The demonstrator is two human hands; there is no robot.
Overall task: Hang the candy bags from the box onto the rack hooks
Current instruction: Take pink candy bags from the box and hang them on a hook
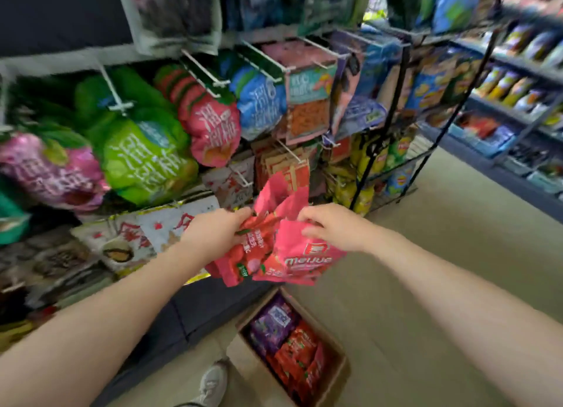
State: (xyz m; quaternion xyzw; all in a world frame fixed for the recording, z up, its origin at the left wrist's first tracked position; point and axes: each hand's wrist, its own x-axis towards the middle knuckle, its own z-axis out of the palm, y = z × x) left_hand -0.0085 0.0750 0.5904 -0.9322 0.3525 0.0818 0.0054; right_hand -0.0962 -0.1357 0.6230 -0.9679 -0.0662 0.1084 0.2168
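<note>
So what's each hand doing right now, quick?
Left hand: grips a bunch of pink candy bags.
Right hand: pinches the top of one pink bag in the same bunch.

Single head view, forward and down, apparently close to the rack, motion-blurred.

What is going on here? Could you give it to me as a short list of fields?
place: shop aisle beside a rack of hanging snack bags
left hand: grips a bunch of pink candy bags
right hand: pinches the top of another pink bag
box: open on the floor below the hands, purple and red bags inside
hooks: white, sticking out of the rack, most loaded with bags
stage: pink bags held in front of the rack, not yet on a hook
</note>
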